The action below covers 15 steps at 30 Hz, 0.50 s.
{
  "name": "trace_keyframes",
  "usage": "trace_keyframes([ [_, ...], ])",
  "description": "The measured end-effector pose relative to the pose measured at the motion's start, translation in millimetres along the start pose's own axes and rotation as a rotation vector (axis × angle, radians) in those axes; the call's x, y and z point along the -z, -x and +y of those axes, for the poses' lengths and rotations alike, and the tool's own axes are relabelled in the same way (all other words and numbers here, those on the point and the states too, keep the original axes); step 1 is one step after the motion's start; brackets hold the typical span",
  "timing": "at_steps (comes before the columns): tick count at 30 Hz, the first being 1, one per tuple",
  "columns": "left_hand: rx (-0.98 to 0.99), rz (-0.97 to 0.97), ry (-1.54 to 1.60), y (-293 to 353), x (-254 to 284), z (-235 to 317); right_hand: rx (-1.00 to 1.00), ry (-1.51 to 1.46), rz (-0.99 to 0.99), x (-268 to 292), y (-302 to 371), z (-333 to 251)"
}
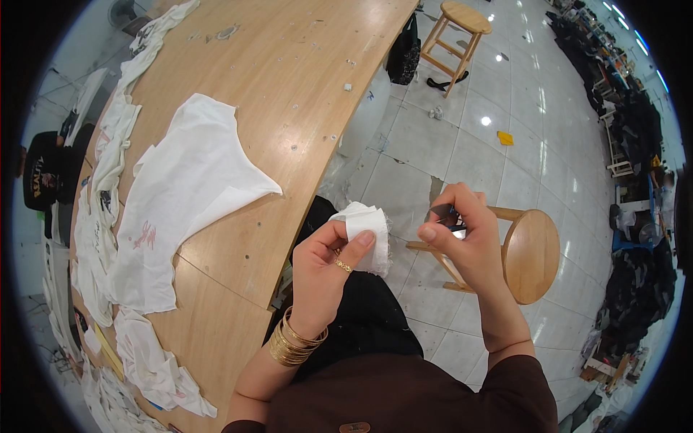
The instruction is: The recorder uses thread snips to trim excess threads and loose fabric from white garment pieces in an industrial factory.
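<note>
Well, cloth (369,221) in left hand (328,263).

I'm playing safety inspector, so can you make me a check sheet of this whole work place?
Surface: wooden table, with little marks and bits on it.
Job's things: white piece, frayed at one edge; small dark tool, kind unclear.
Clutter: big white cloth with a reddish print on the table; yellow scrap on the floor.
Grip: left hand pinches the white piece; right hand holds the tool.
Cables: nothing seen clearly.
Surroundings: tiled floor, near stool, far stool.
</note>
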<state>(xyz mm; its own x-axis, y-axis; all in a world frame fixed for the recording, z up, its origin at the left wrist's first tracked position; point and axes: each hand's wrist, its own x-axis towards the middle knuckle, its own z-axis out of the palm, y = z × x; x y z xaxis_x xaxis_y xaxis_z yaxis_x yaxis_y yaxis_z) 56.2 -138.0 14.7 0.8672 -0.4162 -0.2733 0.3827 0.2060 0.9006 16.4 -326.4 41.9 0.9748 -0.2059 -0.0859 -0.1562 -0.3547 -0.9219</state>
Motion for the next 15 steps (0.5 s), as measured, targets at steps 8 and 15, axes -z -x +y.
trace_keyframes([
  [8, 0.124, -0.051, 0.193, -2, -4, 12, 0.073, 0.092, 0.042, -7, 5, 1],
  [15, 0.086, -0.137, 0.184, 1, -5, 18, 0.18, 0.218, -0.039, -2, 8, -14],
])
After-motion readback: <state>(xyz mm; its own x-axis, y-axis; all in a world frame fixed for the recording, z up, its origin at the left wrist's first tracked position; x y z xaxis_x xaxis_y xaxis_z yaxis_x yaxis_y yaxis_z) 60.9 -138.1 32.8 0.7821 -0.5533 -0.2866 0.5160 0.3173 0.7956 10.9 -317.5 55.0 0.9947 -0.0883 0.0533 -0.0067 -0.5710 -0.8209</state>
